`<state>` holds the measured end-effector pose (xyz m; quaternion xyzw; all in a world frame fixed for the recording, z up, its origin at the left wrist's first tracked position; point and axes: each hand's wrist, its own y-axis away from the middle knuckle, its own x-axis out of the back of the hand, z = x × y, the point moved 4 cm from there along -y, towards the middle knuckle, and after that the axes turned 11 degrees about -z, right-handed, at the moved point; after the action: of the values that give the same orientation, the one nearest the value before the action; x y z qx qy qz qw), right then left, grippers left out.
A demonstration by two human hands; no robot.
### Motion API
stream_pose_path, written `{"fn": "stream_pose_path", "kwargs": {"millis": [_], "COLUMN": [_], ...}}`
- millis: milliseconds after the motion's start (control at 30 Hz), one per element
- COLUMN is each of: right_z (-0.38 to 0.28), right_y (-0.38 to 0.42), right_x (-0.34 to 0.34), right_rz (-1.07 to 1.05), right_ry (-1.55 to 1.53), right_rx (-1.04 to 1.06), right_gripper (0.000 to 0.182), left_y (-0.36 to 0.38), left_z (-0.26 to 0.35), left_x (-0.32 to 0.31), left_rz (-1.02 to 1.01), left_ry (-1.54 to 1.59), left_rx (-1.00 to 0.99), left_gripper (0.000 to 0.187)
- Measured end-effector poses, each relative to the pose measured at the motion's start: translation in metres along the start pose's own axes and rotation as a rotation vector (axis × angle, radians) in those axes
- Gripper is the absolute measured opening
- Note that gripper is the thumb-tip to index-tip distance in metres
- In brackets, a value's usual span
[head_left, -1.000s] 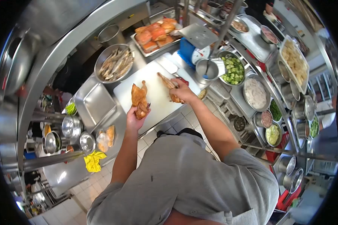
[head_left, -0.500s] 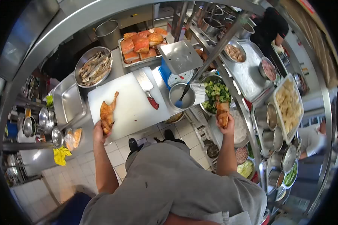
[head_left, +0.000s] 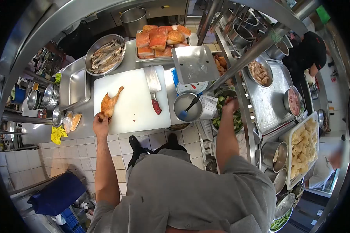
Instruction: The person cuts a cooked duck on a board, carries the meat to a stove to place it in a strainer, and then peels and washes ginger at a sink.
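On the white cutting board (head_left: 136,112) lies a browned piece of roast poultry with its leg (head_left: 109,103). My left hand (head_left: 101,124) pinches the near end of that piece at the board's left edge. A cleaver with a red handle (head_left: 153,80) rests on the board's right side. My right hand (head_left: 231,105) reaches over a bowl of broccoli (head_left: 221,116) to the right, beside a metal post. Its fingers are mostly hidden, so what they hold, if anything, does not show.
Behind the board stand a tray of roasted meat slabs (head_left: 159,40), a bowl of fish (head_left: 105,56) and a scale (head_left: 194,64). A pot with a brush (head_left: 187,108) sits to the right. Metal posts and shelf rails (head_left: 243,58) cross the right side. Another person (head_left: 307,52) stands beyond.
My right hand has moved forward over the broccoli, and the roast poultry piece it held is out of sight. My left hand still grips its piece. The whole view has shifted.
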<state>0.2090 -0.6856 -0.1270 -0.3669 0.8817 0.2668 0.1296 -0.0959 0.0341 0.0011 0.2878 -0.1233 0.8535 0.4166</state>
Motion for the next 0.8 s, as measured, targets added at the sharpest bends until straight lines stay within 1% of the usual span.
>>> {"fn": "stream_pose_path", "kwargs": {"millis": [33,67,100,133,167,200,267,300,333,367,400,467,500,533,567,600,667,700,733,767,800], "right_z": [0.002,-0.003,-0.007,-0.031,-0.043,-0.049,-0.042,-0.023,-0.003,0.02,0.043,0.062,0.062,0.063,0.068,0.074,0.08,0.091,0.106,0.124,0.156], "right_y": [0.019,0.052,0.103,0.185,0.257,0.305,0.387,0.408,0.424,0.435,0.445,0.463,0.472,0.474,0.474,0.476,0.465,0.454,0.439,0.419,0.381], "right_x": [0.012,0.022,0.03,0.001,-0.021,-0.037,-0.074,-0.093,-0.116,-0.129,-0.141,-0.18,-0.201,-0.216,-0.227,-0.236,-0.245,-0.247,-0.247,-0.242,-0.216], "right_rz": [0.057,-0.007,-0.095,-0.324,-0.553,-0.593,-1.087,-1.239,-1.387,-1.384,-1.363,-1.271,-1.275,-1.183,-1.08,-1.072,-0.896,-0.884,-0.941,-0.997,-1.104], "right_ry": [0.068,0.244,0.428,0.44,0.462,0.46,0.812,0.944,1.083,1.227,1.365,1.703,1.708,1.808,1.897,1.903,1.924,1.934,1.934,1.93,1.95], "right_rx": [0.205,0.348,0.469,0.423,0.362,0.321,0.409,0.38,0.353,0.568,0.791,0.651,0.653,0.489,0.325,0.33,0.334,0.333,0.423,0.518,0.58], "right_gripper": [0.022,0.023,0.026,0.027,0.029,0.029,0.025,0.023,0.027,0.038,0.051,0.066,0.066,0.066,0.066,0.066,0.056,0.056,0.051,0.047,0.044], "left_y": [-0.003,-0.001,0.003,0.0,-0.011,-0.014,-0.032,-0.037,-0.039,-0.041,-0.043,-0.044,-0.045,-0.045,-0.041,-0.042,-0.046,-0.047,-0.046,-0.047,-0.046], "left_z": [0.011,0.019,0.03,0.039,0.022,0.027,0.005,0.006,0.009,0.012,0.017,0.019,0.02,0.024,0.033,0.029,0.016,0.009,0.005,0.002,0.001], "left_x": [-0.005,-0.007,-0.006,-0.001,-0.003,0.0,0.003,0.006,0.007,0.015,0.023,0.034,0.036,0.038,0.043,0.042,0.042,0.04,0.039,0.039,0.039], "left_rz": [-0.015,-0.02,-0.031,-0.03,-0.077,-0.103,-0.253,-0.306,-0.361,-0.35,-0.382,-0.411,-0.448,-0.488,-0.494,-0.498,-0.421,-0.422,-0.431,-0.424,-0.415], "left_ry": [0.148,0.29,0.273,0.251,0.279,0.244,0.051,0.159,0.274,0.275,0.25,0.227,0.304,0.382,0.373,0.38,0.297,0.276,0.287,0.32,0.354], "left_rx": [0.011,0.033,0.006,-0.015,-0.027,-0.1,-0.143,-0.094,-0.047,-0.036,-0.036,-0.033,-0.059,-0.087,-0.056,-0.059,-0.108,-0.108,-0.107,-0.087,-0.065], "left_gripper": [0.043,0.035,0.031,0.026,0.025,0.027,0.037,0.038,0.039,0.039,0.039,0.039,0.04,0.041,0.04,0.04,0.049,0.06,0.06,0.066,0.072]}}
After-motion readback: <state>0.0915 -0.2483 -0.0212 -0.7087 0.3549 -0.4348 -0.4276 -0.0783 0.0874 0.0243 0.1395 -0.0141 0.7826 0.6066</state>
